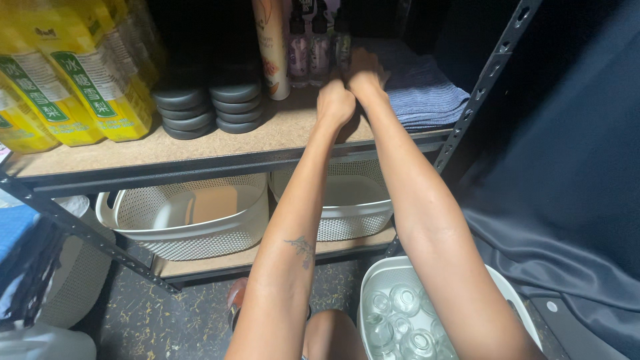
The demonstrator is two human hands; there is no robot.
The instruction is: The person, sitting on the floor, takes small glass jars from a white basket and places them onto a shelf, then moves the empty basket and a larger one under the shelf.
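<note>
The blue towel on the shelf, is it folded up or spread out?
Folded. The blue ribbed cloth towel lies in flat stacked layers on the brown board shelf, its layered edges showing beside the right hand.

Bare shelf board [280, 130] between black discs [207, 107] and folded towel [427, 93].

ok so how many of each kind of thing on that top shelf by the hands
yellow drink packs: 3
stacks of dark round discs: 2
tall cream bottle: 1
small dark-capped bottles: 3
folded blue towel: 1
total: 10
left hand and right hand reach by the small bottles.
</note>
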